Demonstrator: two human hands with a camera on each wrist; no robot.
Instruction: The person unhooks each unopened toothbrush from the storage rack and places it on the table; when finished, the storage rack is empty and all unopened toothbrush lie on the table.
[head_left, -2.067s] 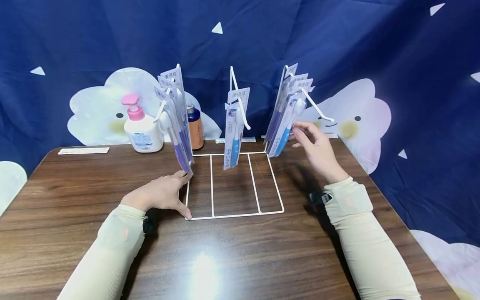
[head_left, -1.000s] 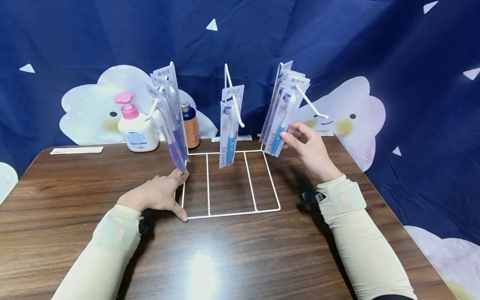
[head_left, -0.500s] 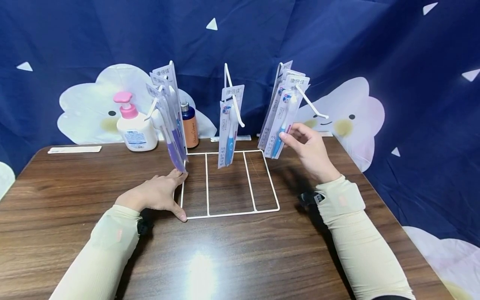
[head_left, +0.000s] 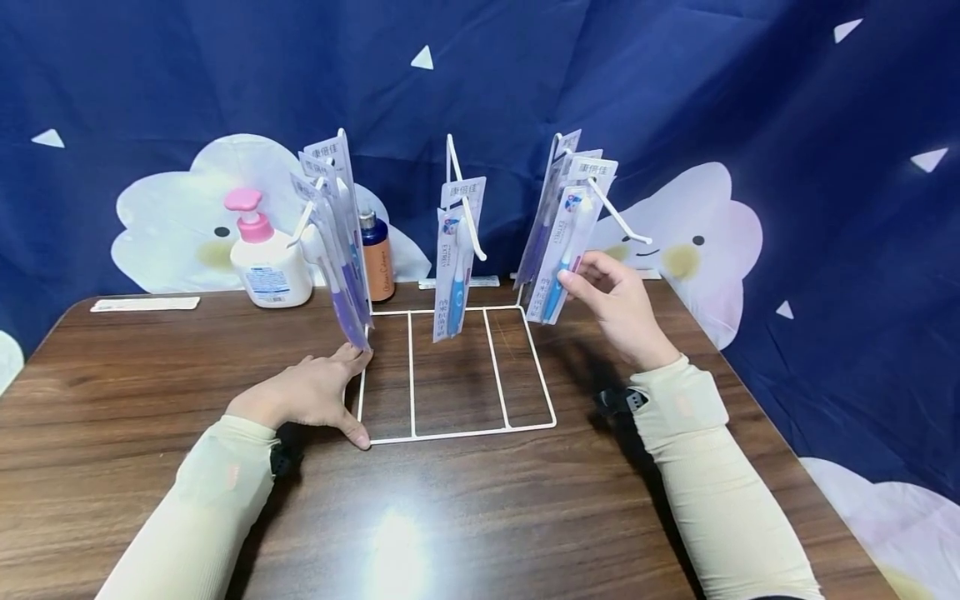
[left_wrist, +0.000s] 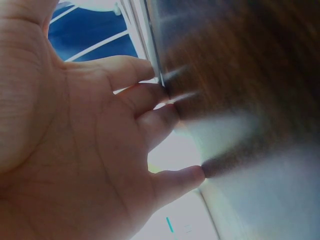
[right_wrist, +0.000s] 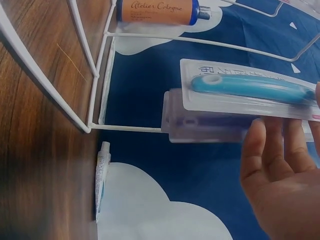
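R hand (head_left: 611, 304) stayed pinching front toothbrush pack (head_left: 561, 250), now swung slightly inward; L hand (head_left: 311, 392) unchanged, fingers flat against rack base (head_left: 457, 433).

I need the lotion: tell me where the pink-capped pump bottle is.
In the head view, the pump bottle stands at the table's far left, left of the brown bottle behind the rack.

Both forearms are covered by close-fitting, pale cream ribbed sleeves ending at the wrist. A small black device is strapped at each wrist, at the cuff edge. The left hand (head_left: 311, 392) and right hand (head_left: 618, 304) are bare.
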